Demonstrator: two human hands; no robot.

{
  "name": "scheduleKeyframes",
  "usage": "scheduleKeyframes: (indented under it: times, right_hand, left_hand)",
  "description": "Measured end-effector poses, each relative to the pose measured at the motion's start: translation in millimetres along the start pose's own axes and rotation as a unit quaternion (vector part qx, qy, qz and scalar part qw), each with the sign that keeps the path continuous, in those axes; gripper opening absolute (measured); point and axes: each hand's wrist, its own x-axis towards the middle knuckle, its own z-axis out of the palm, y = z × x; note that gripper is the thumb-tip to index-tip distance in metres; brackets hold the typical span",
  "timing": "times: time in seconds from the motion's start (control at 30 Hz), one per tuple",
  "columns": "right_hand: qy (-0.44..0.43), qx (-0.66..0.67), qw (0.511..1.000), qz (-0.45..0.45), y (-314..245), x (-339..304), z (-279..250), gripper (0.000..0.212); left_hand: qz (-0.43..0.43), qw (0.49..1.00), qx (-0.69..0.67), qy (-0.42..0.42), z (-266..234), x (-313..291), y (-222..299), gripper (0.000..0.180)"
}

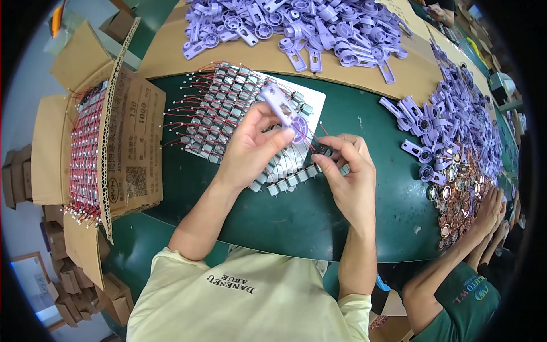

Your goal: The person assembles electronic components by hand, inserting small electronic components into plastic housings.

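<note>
Between the thumb and fingers of my left hand point(253, 142) is a purple plastic housing point(279, 104), with a long slotted handle and a round spoked end. The round end points toward my right hand point(348, 171). My right hand's fingertips pinch a small dark motor point(323, 150), and thin wires run from near it toward the housing. Beneath both hands, rows of small silver motors point(219, 108) with red wires lie on a white board point(315, 98). A loose row of these motors point(293, 179) sits at the board's near edge.
Purple housings point(307, 28) are heaped on flattened cardboard point(165, 51) at the back. An open carton point(134, 137) of wired motors stands left. At right, more housings point(421, 122) adjoin copper-coloured rings point(456, 199), where another person's hands point(489, 211) work. The tabletop point(273, 228) is green.
</note>
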Motion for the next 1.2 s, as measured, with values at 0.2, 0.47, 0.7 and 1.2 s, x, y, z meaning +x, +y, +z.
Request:
scheduleKeyframes:
  times: [0.2,0.47,0.7,1.2]
  right_hand:
    - [0.004,0.149,0.986,0.078,-1,-3,10,0.024]
    - [0.005,0.296,0.944,0.148,2,-5,14,0.021]
    - [-0.010,0.114,0.992,0.059,1,-7,13,0.025]
    - [-0.011,0.175,0.981,0.083,0,-5,18,0.023]
  left_hand:
    - [-0.065,0.994,0.027,-0.085,7,-7,-5,0.046]
    - [-0.052,0.992,0.063,-0.092,5,-8,-13,0.033]
    - [-0.084,0.991,0.052,-0.086,10,-11,-6,0.030]
    - [-0.083,0.992,0.025,-0.095,10,-11,-8,0.038]
